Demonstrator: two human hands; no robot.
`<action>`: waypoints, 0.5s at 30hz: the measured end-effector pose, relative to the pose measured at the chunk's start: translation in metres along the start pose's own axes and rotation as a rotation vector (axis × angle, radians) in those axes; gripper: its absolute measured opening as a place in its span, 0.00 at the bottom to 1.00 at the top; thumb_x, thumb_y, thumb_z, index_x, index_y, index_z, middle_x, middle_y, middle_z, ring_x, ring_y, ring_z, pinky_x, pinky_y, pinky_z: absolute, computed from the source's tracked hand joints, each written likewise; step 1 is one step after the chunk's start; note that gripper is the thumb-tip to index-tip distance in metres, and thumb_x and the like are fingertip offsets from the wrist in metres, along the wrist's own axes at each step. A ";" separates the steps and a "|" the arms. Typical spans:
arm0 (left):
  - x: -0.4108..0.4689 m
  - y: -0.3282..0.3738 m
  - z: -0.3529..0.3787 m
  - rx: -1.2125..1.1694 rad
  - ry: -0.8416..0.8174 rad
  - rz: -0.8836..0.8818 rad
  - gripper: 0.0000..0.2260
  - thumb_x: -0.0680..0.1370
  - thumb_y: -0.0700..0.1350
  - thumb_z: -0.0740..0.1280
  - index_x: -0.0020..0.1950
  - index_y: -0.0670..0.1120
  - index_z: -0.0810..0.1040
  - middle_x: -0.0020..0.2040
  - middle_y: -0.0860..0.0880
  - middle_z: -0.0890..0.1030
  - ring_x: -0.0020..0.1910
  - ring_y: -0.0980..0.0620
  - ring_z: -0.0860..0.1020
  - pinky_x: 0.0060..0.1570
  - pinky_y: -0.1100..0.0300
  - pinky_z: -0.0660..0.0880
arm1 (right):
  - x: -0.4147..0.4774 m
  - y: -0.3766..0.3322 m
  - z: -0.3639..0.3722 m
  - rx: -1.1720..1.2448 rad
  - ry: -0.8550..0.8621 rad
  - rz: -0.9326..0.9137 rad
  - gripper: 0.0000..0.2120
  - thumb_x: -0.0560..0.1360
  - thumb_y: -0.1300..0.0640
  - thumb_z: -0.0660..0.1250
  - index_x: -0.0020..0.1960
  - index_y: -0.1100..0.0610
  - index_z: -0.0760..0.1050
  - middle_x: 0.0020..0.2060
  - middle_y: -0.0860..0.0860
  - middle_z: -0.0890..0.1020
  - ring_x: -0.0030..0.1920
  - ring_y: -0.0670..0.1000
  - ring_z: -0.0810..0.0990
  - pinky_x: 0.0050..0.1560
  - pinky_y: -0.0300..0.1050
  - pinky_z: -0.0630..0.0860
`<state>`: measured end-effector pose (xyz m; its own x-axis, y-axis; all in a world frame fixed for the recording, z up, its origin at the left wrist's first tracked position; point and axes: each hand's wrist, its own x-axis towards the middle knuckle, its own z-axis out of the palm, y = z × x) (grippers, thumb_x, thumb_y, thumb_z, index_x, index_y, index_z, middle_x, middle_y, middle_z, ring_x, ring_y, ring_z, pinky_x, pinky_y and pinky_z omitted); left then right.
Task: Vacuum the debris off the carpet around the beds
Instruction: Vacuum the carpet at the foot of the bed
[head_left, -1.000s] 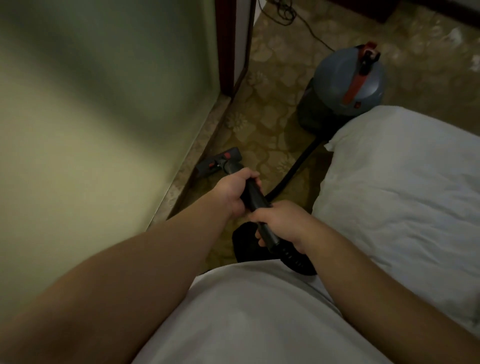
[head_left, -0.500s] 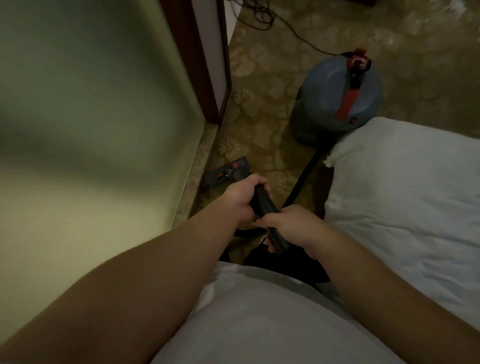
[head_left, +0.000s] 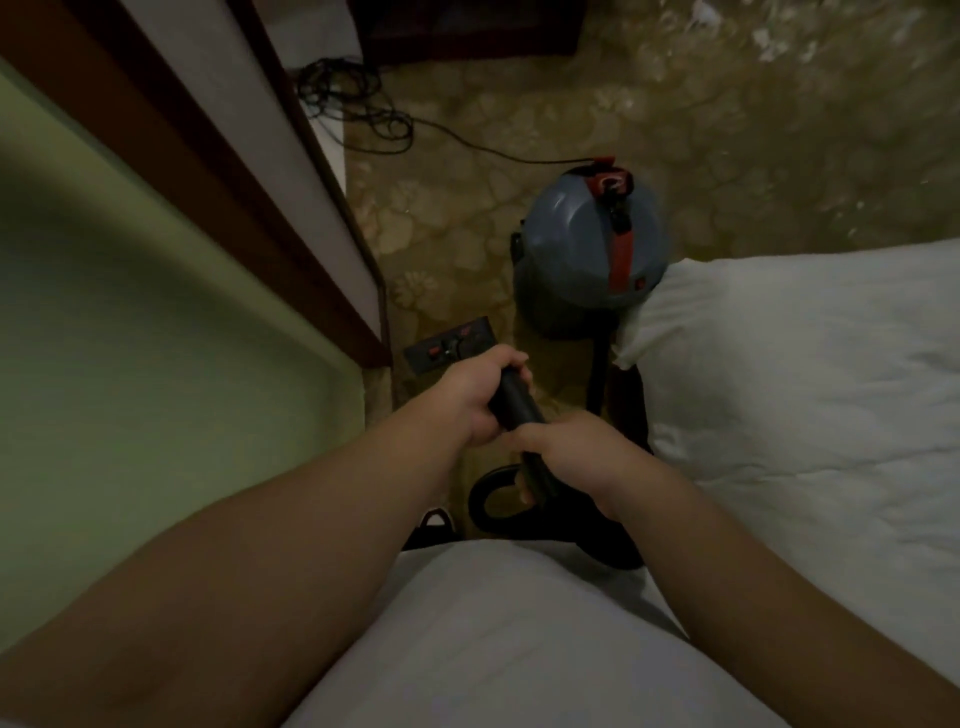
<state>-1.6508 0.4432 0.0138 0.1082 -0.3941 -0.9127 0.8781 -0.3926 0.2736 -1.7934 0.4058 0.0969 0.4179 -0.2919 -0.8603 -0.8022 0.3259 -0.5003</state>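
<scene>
The wand (head_left: 517, 406) is gripped by both hands, the left hand (head_left: 475, 397) nearer the head (head_left: 451, 351), the right hand (head_left: 576, 457) just behind, fingers curled closed round it. The head is set on the carpet (head_left: 467, 208), between wall (head_left: 156, 364) and bed (head_left: 805, 389).

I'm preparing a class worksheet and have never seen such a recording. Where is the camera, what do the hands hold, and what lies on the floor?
No robot: a person wears the camera on the head, so it looks down at their own arms. The left hand and right hand both grip the black vacuum wand, whose nozzle rests on the patterned carpet. The grey canister vacuum stands beside the white bed, its cord trailing away. Pale debris lies farther off.
</scene>
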 end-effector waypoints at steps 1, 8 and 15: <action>0.003 0.015 0.005 0.012 -0.022 0.001 0.05 0.76 0.41 0.71 0.50 0.42 0.80 0.34 0.46 0.80 0.37 0.49 0.78 0.43 0.53 0.79 | 0.005 -0.011 -0.005 0.006 0.008 -0.008 0.16 0.75 0.48 0.75 0.57 0.58 0.81 0.44 0.61 0.87 0.42 0.59 0.87 0.51 0.57 0.82; 0.036 0.112 0.062 0.055 0.006 0.050 0.10 0.76 0.41 0.72 0.56 0.42 0.81 0.37 0.47 0.81 0.37 0.50 0.80 0.40 0.53 0.80 | 0.065 -0.082 -0.060 0.082 0.015 -0.063 0.14 0.77 0.50 0.74 0.57 0.58 0.81 0.41 0.57 0.86 0.40 0.57 0.86 0.47 0.55 0.83; 0.075 0.206 0.108 -0.023 0.078 0.108 0.03 0.77 0.41 0.70 0.46 0.42 0.79 0.32 0.48 0.79 0.34 0.52 0.78 0.39 0.56 0.79 | 0.132 -0.171 -0.120 -0.026 -0.023 -0.093 0.15 0.73 0.48 0.75 0.54 0.57 0.83 0.44 0.59 0.87 0.39 0.58 0.87 0.45 0.58 0.85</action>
<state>-1.5120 0.2429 0.0344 0.2375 -0.3673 -0.8993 0.8696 -0.3321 0.3654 -1.6526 0.2034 0.0808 0.5008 -0.2988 -0.8124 -0.7702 0.2745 -0.5757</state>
